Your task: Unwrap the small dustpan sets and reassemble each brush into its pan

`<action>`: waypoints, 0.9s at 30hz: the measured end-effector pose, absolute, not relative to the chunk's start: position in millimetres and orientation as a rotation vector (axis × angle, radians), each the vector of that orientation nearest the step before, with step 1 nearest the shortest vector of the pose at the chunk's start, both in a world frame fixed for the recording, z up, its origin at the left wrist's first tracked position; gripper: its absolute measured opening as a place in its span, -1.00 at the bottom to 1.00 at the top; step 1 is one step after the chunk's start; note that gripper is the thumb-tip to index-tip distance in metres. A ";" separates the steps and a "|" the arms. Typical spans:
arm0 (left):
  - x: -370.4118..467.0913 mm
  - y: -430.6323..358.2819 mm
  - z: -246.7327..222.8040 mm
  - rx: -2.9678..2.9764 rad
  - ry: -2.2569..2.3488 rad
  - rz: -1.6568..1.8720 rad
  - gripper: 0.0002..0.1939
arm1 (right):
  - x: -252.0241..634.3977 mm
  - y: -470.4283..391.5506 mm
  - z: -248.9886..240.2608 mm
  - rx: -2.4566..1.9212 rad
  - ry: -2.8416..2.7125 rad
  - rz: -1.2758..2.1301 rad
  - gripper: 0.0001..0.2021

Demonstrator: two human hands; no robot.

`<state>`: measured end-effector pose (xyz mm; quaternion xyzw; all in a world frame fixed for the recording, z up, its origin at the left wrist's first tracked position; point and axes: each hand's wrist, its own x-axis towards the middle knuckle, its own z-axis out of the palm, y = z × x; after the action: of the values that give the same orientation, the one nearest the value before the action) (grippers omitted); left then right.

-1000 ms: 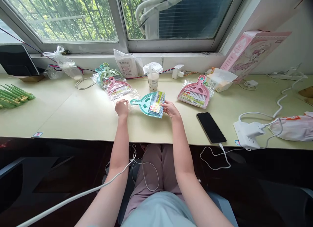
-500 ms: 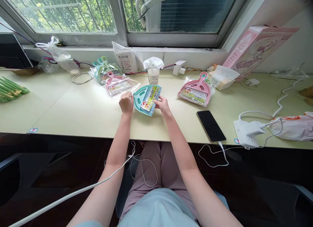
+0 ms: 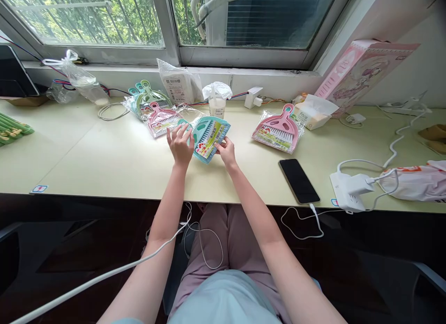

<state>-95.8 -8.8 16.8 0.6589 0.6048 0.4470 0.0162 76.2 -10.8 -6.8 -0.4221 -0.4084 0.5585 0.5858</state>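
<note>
we see the teal dustpan set point(image 3: 209, 137) at frame centre, tilted above the table point(image 3: 104, 161). our left hand point(image 3: 180, 144) grips its handle end. our right hand point(image 3: 226, 150) pinches its lower edge.

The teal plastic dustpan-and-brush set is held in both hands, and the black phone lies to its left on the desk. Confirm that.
Not quite. In the head view both hands, left hand and right hand, do hold the teal plastic dustpan-and-brush set, but the black phone lies to its right on the desk.
</note>
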 end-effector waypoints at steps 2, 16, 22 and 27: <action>-96.5 -9.3 17.9 2.009 1.916 1.416 -0.64 | 75.8 -10.8 -7.2 -0.980 -0.960 1.284 -0.73; -66.5 -22.7 18.7 1.849 1.977 1.396 -0.34 | 64.3 -10.1 -18.5 -0.934 -0.764 1.295 -0.70; -74.7 -4.8 16.2 1.167 1.730 1.640 -0.27 | 60.3 -11.2 -15.7 -0.844 -0.714 1.282 -0.64; -63.3 1.2 4.7 1.206 1.030 1.625 -0.16 | 58.8 -12.7 -15.0 -0.843 -0.695 1.267 -0.63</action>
<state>-63.3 1.2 4.7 0.4817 0.4112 0.6487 0.4219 58.8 -12.7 -15.0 -0.3740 -0.3082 0.5622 0.6701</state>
